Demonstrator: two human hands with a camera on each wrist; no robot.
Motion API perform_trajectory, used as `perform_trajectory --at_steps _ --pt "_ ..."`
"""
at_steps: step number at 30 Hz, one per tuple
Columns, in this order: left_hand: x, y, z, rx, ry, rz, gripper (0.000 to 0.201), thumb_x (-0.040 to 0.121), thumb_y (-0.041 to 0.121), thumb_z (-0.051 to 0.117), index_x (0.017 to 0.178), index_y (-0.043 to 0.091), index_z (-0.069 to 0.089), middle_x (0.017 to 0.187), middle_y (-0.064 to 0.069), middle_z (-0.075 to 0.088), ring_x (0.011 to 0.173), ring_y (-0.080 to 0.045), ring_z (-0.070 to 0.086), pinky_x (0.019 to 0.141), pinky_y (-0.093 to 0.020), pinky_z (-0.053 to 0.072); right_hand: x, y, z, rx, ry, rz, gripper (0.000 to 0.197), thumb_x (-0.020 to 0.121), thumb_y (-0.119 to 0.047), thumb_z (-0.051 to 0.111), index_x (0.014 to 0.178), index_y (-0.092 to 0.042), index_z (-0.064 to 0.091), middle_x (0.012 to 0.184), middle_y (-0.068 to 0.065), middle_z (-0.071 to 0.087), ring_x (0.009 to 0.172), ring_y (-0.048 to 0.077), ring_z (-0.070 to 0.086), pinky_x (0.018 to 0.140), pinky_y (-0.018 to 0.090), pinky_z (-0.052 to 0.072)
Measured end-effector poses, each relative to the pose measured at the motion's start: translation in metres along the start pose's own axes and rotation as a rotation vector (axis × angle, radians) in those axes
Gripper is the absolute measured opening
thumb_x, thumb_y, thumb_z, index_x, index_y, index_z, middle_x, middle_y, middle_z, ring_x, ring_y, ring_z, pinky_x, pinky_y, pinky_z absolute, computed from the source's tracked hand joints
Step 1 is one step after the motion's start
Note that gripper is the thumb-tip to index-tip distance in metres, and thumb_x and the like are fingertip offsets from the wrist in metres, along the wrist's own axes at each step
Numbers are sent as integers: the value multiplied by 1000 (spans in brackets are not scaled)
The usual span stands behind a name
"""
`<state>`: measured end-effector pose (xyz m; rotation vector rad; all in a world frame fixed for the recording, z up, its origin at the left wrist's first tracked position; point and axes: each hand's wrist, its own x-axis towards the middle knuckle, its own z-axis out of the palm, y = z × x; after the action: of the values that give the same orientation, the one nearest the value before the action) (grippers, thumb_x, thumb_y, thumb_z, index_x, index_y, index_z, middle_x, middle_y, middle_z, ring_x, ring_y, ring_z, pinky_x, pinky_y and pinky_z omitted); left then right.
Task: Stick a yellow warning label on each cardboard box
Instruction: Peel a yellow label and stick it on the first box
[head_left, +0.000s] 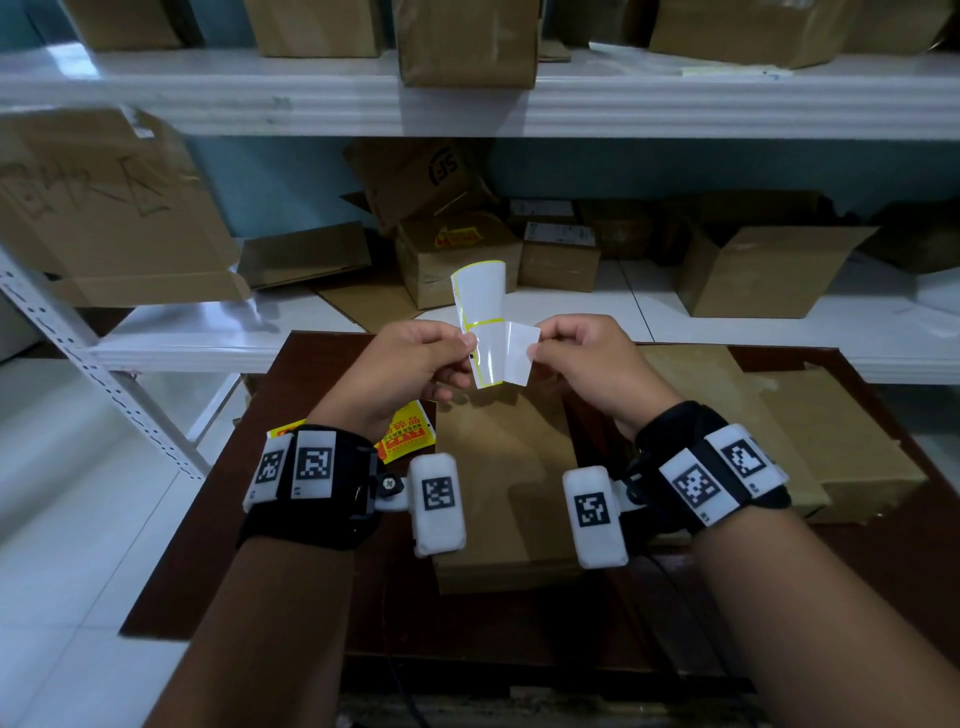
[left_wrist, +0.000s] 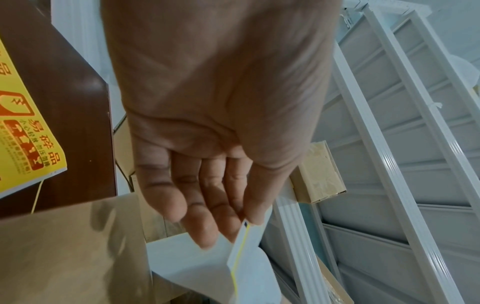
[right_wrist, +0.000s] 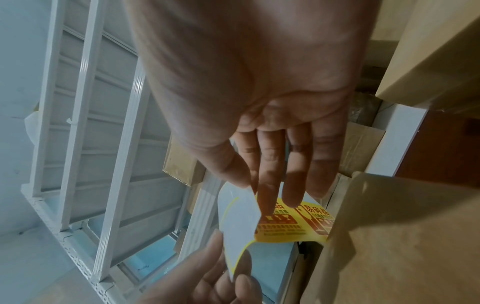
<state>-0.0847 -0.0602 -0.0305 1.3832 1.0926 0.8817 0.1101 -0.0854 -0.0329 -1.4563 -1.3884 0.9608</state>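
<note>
You hold the label strip (head_left: 480, 306) in the air above the cardboard box (head_left: 506, 499), your left hand (head_left: 400, 364) pinching its backing at nine o'clock, your right hand (head_left: 592, 364) pinching a peeled label (head_left: 517, 353) at three o'clock, probably to free it. Spare labels (head_left: 408, 431) lie on the surface (head_left: 675, 597).

"易碎品" on the yellow label sheet (left_wrist: 28, 131) (red print, smaller lines blurred); "SF" on a shelf box (head_left: 415, 176)
</note>
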Motion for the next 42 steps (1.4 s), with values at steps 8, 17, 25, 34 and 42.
perform_trajectory --at_steps 8,17,25,34,42 --pt "-1 1 12 37 -55 -48 29 91 30 70 110 9 70 100 -10 76 80 -16 68 63 -27 50 -3 -2 2 -23 -40 -51 23 89 -11 67 68 -19 70 67 2 69 67 13 60 69 32 49" --pt "3 -4 10 66 -9 -51 23 94 16 66 108 -1 69 102 -30 70 76 -24 73 56 -27 48 -5 -3 3 -38 -37 -37 22 91 -10 67 71 -17 69 70 5 69 67 12 58 66 27 46" --pt "5 -6 6 66 25 -45 25 94 16 65 108 -5 67 106 -36 66 75 -24 72 57 -28 47 -3 0 2 29 3 9 15 80 -22 65 82 -8 70 86 24 72 71 24 60 70 39 47" --pt "8 -7 8 65 46 -67 30 96 17 63 112 -8 63 108 -28 69 80 -29 74 65 -33 53 -6 -2 -4 28 -7 29 23 93 -6 56 76 -18 67 59 -4 64 61 18 59 76 51 59" --pt "5 -4 10 42 63 -61 15 98 14 58 106 4 66 82 -9 76 78 -25 75 63 -33 50 -7 -4 -6 20 17 41 22 93 -4 54 78 -16 64 73 12 67 62 20 69 63 34 55"
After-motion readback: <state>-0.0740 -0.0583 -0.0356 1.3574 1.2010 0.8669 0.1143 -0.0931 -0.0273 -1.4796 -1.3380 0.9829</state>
